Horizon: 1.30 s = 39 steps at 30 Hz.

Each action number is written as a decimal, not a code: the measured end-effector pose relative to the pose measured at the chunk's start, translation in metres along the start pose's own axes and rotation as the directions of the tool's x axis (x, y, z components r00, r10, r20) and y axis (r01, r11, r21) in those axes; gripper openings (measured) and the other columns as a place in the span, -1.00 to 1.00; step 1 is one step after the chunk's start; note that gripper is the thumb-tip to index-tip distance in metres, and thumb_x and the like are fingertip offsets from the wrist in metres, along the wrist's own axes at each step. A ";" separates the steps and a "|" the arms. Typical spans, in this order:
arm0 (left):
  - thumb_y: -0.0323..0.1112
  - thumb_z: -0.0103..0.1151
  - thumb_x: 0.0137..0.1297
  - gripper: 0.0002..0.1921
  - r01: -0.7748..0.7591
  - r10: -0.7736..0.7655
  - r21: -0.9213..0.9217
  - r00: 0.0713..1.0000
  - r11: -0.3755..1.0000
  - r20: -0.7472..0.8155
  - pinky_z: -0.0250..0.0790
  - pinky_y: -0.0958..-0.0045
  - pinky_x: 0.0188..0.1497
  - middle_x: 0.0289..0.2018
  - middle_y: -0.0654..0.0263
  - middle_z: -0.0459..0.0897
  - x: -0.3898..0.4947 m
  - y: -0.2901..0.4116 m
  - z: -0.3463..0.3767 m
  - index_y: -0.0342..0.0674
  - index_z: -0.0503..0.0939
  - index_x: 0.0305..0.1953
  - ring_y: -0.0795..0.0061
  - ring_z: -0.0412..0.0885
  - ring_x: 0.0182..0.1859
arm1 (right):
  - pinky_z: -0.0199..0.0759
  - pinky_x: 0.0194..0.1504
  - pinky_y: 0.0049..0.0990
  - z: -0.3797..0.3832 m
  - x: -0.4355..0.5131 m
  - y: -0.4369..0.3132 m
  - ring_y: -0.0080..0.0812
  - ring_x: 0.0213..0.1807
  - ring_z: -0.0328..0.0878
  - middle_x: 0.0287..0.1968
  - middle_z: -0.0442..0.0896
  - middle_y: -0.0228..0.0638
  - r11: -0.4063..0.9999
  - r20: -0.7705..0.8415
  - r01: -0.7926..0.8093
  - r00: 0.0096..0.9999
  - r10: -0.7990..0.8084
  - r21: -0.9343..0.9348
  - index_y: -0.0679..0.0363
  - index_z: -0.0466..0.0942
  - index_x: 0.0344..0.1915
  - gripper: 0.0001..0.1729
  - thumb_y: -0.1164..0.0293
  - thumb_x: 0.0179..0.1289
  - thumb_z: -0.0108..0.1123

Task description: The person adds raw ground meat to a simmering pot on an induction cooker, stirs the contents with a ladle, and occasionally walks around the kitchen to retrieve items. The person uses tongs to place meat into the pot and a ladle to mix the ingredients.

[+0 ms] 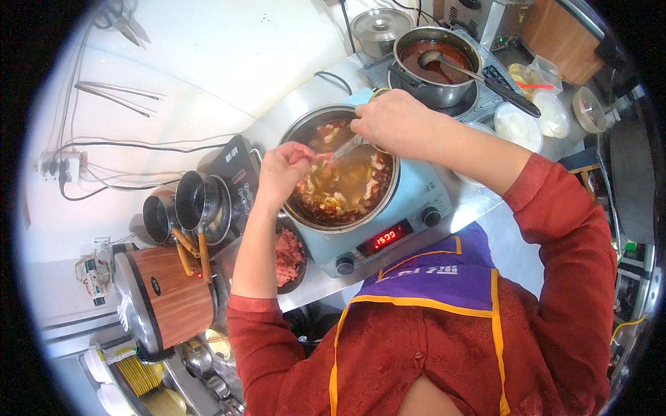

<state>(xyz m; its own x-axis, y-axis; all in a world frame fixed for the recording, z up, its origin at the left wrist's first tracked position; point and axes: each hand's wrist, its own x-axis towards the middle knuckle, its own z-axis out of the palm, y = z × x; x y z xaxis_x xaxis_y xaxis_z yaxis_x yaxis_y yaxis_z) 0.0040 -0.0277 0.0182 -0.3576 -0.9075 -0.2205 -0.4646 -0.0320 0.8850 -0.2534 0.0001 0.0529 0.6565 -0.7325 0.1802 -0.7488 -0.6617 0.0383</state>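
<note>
A metal pot (338, 197) of brownish broth with pale cooked pieces and reddish bits stands on a light-blue induction cooker (411, 187). Above the pot's left part, my left hand (285, 169) pinches a strip of raw pink meat (320, 156). My right hand (387, 125), over the pot's right rim, is closed on scissors (347, 148), whose metal blades meet the meat; their handle is mostly hidden by the hand. A dark bowl of raw pink meat (287, 257) sits below my left forearm, partly covered by it.
A pot of red-brown liquid (437, 65) with a ladle (507, 96) stands at the upper right, beside a lidded steel pot (382, 31). White bowls (517, 127) are at the right. Small saucepans (195, 200), a black induction cooker (237, 174) and a wood-patterned cooker (171, 299) lie left.
</note>
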 end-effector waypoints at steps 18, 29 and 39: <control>-0.53 0.07 0.20 -0.85 0.003 -0.001 0.011 0.976 1.000 -0.218 0.32 0.68 -0.51 -0.49 0.37 0.64 -0.011 0.006 -0.007 -0.39 0.64 -0.25 0.74 0.44 -0.55 | 0.57 -0.26 -0.27 -0.011 0.016 -0.011 -0.21 -0.26 0.71 -0.37 0.73 -0.21 0.991 0.080 -0.137 0.988 0.135 0.014 0.14 0.71 -0.44 -0.82 0.36 0.08 0.17; -0.46 0.12 0.31 -0.89 -0.004 -0.012 -0.106 0.989 0.994 -0.149 0.19 0.74 -0.51 -0.49 0.44 0.62 -0.048 0.028 -0.017 -0.35 0.63 -0.25 0.81 0.39 -0.54 | 0.47 -0.16 -0.33 0.018 0.015 -0.022 -0.27 -0.18 0.65 -0.32 0.68 -0.24 0.976 0.125 -0.157 0.976 0.176 -0.149 0.18 0.66 -0.36 -0.82 0.38 0.00 0.23; -0.45 0.16 0.29 -0.88 -0.013 0.014 -0.027 0.999 1.000 0.050 0.33 0.67 -0.25 -0.26 0.33 0.71 -0.013 0.002 -0.002 -0.33 0.63 -0.20 0.72 0.54 -0.31 | 0.54 -0.22 -0.29 -0.028 -0.001 -0.029 -0.19 -0.21 0.67 -0.32 0.66 -0.19 0.998 0.111 -0.021 0.994 0.014 0.066 0.24 0.65 -0.34 -0.80 0.46 -0.07 0.26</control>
<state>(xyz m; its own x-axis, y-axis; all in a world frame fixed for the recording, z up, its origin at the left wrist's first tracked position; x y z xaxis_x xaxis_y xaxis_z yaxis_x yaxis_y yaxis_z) 0.0090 -0.0169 0.0233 -0.4040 -0.8858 -0.2284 -0.4383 -0.0317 0.8983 -0.2347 0.0242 0.0795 0.6521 -0.7548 0.0707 -0.7549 -0.6551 -0.0308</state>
